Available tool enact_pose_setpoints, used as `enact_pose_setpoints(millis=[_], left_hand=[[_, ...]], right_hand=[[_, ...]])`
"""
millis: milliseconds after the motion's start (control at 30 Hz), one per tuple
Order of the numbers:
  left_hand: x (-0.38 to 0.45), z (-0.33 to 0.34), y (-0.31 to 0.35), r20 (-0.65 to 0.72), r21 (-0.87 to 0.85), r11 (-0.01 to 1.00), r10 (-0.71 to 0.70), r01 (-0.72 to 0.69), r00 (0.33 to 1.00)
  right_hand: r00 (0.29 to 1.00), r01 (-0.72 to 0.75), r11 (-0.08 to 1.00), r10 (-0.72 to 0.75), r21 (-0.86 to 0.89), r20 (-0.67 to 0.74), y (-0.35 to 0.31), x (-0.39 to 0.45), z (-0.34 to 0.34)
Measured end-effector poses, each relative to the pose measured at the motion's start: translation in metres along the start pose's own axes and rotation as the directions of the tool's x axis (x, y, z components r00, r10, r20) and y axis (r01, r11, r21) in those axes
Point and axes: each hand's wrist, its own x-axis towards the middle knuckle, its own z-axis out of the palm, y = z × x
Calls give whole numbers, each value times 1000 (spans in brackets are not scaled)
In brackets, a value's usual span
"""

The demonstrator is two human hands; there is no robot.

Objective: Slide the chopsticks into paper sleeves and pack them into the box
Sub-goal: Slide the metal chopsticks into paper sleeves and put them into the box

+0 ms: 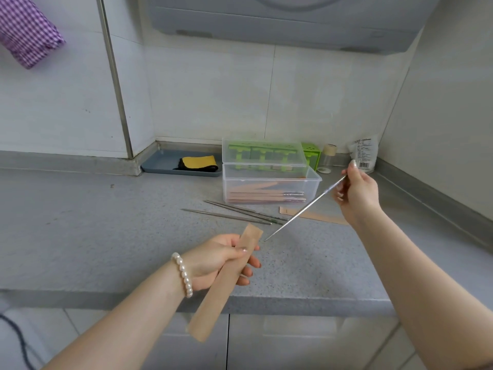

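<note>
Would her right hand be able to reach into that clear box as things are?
Probably yes: the clear box stands open, lid up, with nothing between it and the right hand, though that hand already holds a chopstick.

1. Left hand, palm up, fingers curled, grips a sleeve.
2. Right hand, raised higher, pinches a chopstick at its top end.

Bare forearms; pearl bracelet on left wrist
</note>
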Motion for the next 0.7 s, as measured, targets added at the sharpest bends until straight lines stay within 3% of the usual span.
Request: enact_pose_setpoints(millis=[233,700], left_hand=[[1,4,-6,-16,16,999,39,-39,999],[4,5,-9,-85,28,998,60,-58,995]], right_hand=[[968,234,967,-241,-105,-63,-6,-13,16],[941,331,939,-336,-98,-37,-8,-22,20]])
